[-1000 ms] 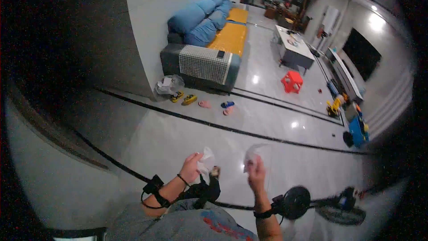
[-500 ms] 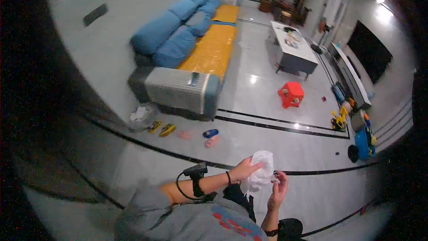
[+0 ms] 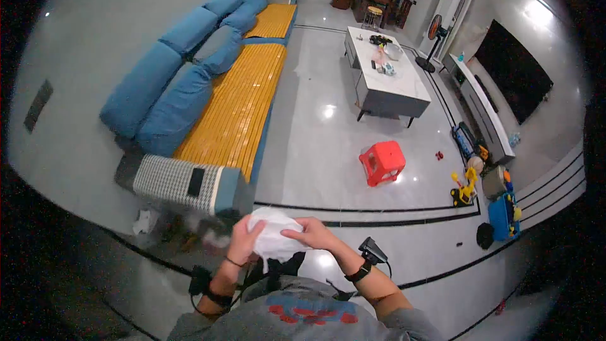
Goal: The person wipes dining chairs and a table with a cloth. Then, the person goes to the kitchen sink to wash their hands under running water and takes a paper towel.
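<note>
A white, thin, crumpled item [image 3: 276, 233], like cloth or a bag, is stretched between both hands in front of the body. My left hand [image 3: 245, 237] grips its left edge, with the thumb lying over it. On the right side, my right hand [image 3: 309, 233] pinches the other edge between thumb and fingers. A loose strip hangs below the white item. The fingers behind it are hidden.
Ahead on the left is a blue sofa [image 3: 151, 88] with yellow mats and a dark phone [image 3: 196, 182] on its arm. A red stool [image 3: 382, 163] stands before a white-topped table [image 3: 404, 83]. Toys and a blue bin [image 3: 503, 216] are at the right.
My right hand, apart from the white item half a second ago, now holds its right edge. Both hands have moved left in view, and the sofa and table appear nearer.
</note>
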{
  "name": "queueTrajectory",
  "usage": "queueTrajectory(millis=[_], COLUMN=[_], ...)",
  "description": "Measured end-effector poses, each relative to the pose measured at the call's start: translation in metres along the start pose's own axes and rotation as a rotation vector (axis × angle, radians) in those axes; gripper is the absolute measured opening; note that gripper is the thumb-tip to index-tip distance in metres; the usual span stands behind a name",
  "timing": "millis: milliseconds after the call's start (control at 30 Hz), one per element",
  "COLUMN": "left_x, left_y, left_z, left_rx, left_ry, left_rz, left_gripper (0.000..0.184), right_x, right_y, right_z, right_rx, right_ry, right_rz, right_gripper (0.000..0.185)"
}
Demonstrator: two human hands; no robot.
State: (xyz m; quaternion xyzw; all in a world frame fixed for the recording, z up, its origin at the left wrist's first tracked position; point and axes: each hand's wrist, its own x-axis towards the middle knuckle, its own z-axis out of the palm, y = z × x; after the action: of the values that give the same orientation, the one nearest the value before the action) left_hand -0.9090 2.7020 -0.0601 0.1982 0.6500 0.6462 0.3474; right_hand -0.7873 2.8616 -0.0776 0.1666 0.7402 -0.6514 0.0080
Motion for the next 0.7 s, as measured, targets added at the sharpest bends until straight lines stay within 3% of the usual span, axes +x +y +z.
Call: queueTrajectory(millis=[133, 200, 267, 333, 367, 433, 467, 567, 633, 700], left_x=[0.111, 0.186, 0.260, 0.340, 0.366, 0.422, 0.456, 0.558, 0.626, 0.682], left_y=[-0.013, 0.001, 0.023, 0.037, 0.063, 0.081, 0.072, 0.053, 0.044, 0.045], left_z=[0.026, 0.050, 0.086, 0.112, 0.134, 0.178, 0.195, 0.239, 0.256, 0.267], left_rx=[-0.068, -0.078, -0.473, -0.460, -0.310, 0.055, 0.266, 0.273, 0.236, 0.188], left_ry=[-0.080, -0.109, -0.080, -0.273, -0.449, -0.708, -0.785, -0.926, -0.860, -0.784], left_rz=[-0.015, -0.041, -0.186, -0.459, -0.279, -0.213, -0.326, -0.289, -0.220, -0.164], left_gripper=[0.022, 0.021, 0.023, 0.027, 0.028, 0.030, 0.031, 0.034, 0.035, 0.036], right_x=[0.074, 0.105, 0.133, 0.153, 0.165, 0.184, 0.195, 0.244, 0.290, 0.344], right_y=[0.026, 0.007, 0.009, 0.006, 0.000, -0.003, 0.005, 0.019, 0.042, 0.057], right_z=[-0.092, -0.147, -0.204, -0.258, -0.286, -0.331, -0.350, -0.401, -0.446, -0.494], right_rx=[-0.238, -0.079, 0.218, 0.406, 0.493, 0.579, 0.613, 0.711, 1.127, 1.039], right_ry=[-0.047, 0.047, 0.242, 0.450, 0.546, 0.672, 0.695, 0.808, 0.849, 0.804], right_rz=[-0.088, 0.068, 0.220, 0.216, 0.163, 0.045, 0.010, -0.046, -0.081, 0.043], right_gripper=[0.030, 0.029, 0.028, 0.032, 0.035, 0.031, 0.033, 0.036, 0.038, 0.038])
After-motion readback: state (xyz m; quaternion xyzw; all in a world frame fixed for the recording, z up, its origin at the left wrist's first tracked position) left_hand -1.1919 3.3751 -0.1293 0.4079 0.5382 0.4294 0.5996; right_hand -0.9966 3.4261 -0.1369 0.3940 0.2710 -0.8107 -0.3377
